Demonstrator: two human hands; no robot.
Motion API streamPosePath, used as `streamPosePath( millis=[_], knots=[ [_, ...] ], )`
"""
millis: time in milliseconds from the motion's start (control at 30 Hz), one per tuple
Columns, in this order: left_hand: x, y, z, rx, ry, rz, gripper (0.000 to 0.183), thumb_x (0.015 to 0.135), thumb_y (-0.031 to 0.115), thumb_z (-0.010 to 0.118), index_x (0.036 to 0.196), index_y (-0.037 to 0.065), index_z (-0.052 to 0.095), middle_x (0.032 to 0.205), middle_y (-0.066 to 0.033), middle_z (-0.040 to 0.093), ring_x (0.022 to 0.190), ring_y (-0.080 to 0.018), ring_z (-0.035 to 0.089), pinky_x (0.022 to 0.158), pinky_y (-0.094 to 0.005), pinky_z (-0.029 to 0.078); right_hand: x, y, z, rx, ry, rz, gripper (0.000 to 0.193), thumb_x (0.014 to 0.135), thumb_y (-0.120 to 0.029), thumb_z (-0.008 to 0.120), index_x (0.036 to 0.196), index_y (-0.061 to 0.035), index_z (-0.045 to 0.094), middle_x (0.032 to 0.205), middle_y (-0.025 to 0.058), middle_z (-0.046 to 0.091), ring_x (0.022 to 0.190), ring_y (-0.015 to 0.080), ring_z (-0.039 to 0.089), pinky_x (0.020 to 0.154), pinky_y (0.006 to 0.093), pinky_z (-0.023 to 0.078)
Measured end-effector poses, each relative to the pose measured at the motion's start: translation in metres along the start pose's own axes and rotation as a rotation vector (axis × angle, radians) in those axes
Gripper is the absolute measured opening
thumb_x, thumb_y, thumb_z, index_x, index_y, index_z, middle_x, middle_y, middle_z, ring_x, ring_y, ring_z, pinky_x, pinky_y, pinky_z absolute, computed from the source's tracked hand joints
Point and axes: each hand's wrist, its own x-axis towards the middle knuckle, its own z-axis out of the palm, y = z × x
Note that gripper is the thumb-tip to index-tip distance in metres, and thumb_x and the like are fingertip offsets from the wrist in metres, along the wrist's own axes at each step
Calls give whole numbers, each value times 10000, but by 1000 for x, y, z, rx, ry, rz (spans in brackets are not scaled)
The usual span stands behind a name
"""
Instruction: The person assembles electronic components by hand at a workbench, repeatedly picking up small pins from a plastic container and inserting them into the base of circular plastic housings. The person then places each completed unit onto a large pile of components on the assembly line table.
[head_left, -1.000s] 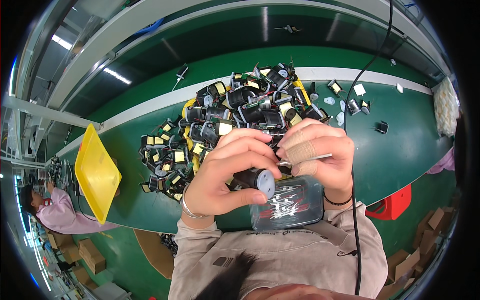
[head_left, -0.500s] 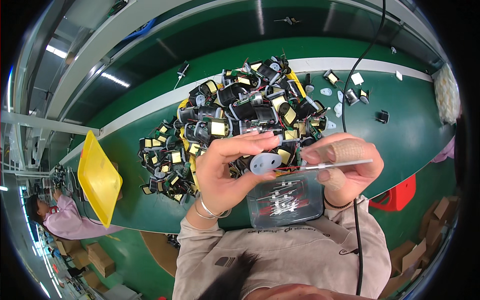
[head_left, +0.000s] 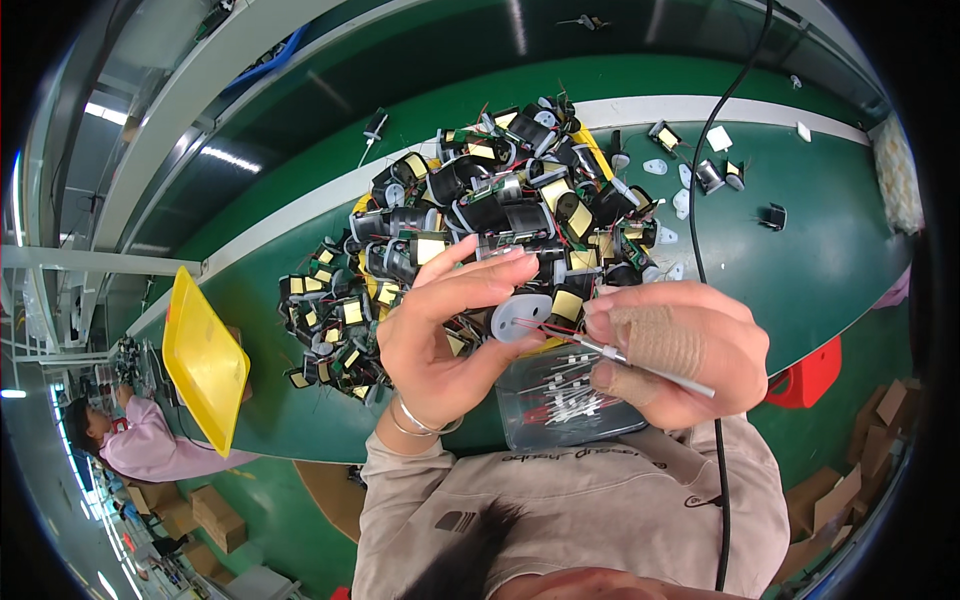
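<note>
My left hand (head_left: 430, 325) pinches a pale grey oval end cap (head_left: 523, 315) with small holes, between its thumb and fingers. What the cap is attached to, if anything, is hidden by the hand. My right hand (head_left: 690, 345), with tan bandage wrapped on its fingers, grips a thin pale rod (head_left: 685, 378). Thin red wires (head_left: 555, 329) run from a white connector (head_left: 604, 350) at the rod's end to the face of the cap. I cannot tell whether they pass into a hole. Beneath the hands stands a clear plastic box (head_left: 522, 405) holding several similar wired rods.
A large pile of black cylindrical units (head_left: 510, 215) with yellow pads covers the bench's middle. Several loose parts lie to its right. A black cable (head_left: 698, 240) hangs across the right side. A yellow tray (head_left: 195, 355) stands tilted at left; another person (head_left: 165, 440) sits beyond it.
My right hand has tilted the rod, its free end now pointing down toward me. The wire ends have moved left onto the cap's face. The cap has turned to face me more squarely.
</note>
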Motion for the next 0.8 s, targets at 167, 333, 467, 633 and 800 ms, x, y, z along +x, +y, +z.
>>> streamPosePath(
  millis=[167, 333, 467, 633, 800],
  knots=[
    [1, 2, 0, 79, 10, 19, 393, 649, -2, 761, 972, 30, 539, 969, -171, 670, 982, -293, 636, 975, -466, 353, -9, 2, 6, -44, 63, -58, 293, 529, -17, 783, 772, 72, 644, 771, 141, 667, 728, 273, 666, 644, 337, 571],
    [1, 3, -1, 85, 30, 20, 385, 643, -2, 765, 957, 31, 544, 962, -170, 672, 985, -292, 635, 988, -462, 337, -5, 0, 1, -35, -47, -24, 270, 535, -29, 792, 754, 43, 652, 786, 129, 665, 741, 259, 667, 630, 319, 575],
    [0, 1, -1, 78, 21, 22, 384, 639, -4, 769, 949, 31, 546, 960, -170, 673, 985, -294, 635, 987, -463, 337, -8, 1, 0, 6, -67, -36, 286, 550, -46, 735, 815, 26, 656, 850, 140, 662, 799, 256, 664, 650, 305, 565],
    [-1, 3, -1, 65, 44, 25, 405, 618, 14, 792, 938, 34, 545, 952, -176, 671, 969, -292, 641, 977, -476, 340, -9, 1, 4, -10, -47, -63, 311, 584, -37, 676, 890, 17, 658, 917, 162, 656, 858, 263, 660, 678, 306, 559],
    [-1, 2, -2, 51, 43, 36, 423, 603, 23, 804, 937, 36, 545, 955, -179, 670, 960, -287, 644, 971, -476, 339, -10, 4, 5, 24, -17, -106, 270, 603, -38, 672, 865, 26, 658, 903, 182, 653, 851, 272, 660, 664, 301, 557]
  ],
)
